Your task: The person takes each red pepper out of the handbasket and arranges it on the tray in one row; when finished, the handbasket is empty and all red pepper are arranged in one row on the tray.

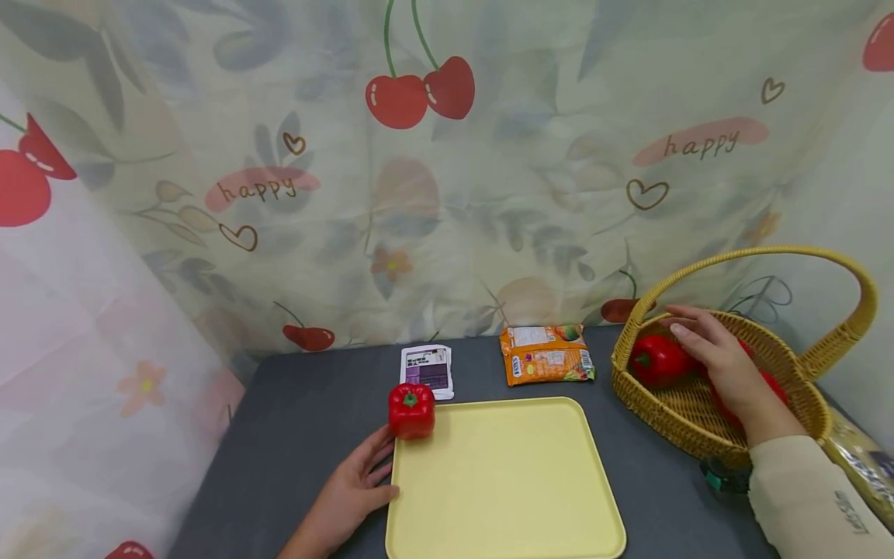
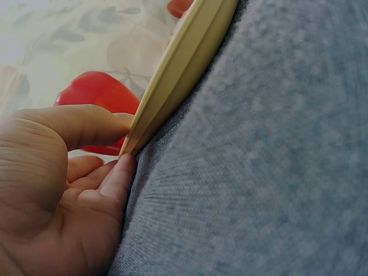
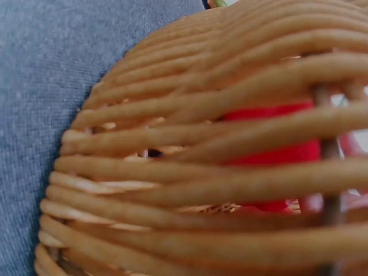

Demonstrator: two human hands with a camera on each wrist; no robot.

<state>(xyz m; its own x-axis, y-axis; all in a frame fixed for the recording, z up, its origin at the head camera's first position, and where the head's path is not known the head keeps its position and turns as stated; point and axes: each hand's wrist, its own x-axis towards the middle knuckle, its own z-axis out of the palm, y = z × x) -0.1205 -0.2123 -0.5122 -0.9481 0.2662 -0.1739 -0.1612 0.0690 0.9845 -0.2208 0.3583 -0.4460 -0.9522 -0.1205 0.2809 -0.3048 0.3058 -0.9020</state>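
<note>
A red bell pepper [image 1: 411,411] sits at the far left corner of a pale yellow tray [image 1: 506,477]. My left hand [image 1: 345,493] is at the tray's left side; in the left wrist view its thumb and fingers pinch the tray's rim [image 2: 167,80]. My right hand [image 1: 726,365] reaches into a wicker basket [image 1: 649,407], fingers extended over more red peppers. One pepper [image 1: 656,362] shows left of this hand; others are partly hidden beneath it. Through the blurred weave in the right wrist view, a red pepper [image 3: 276,141] is visible, while most of the hand is hidden.
An orange snack packet [image 1: 547,355] and a white-and-purple packet [image 1: 427,369] lie behind the tray near the printed curtain [image 1: 482,233]. The basket's tall handle [image 1: 761,252] arches over the basket. A dark object [image 1: 724,473] lies by the right sleeve.
</note>
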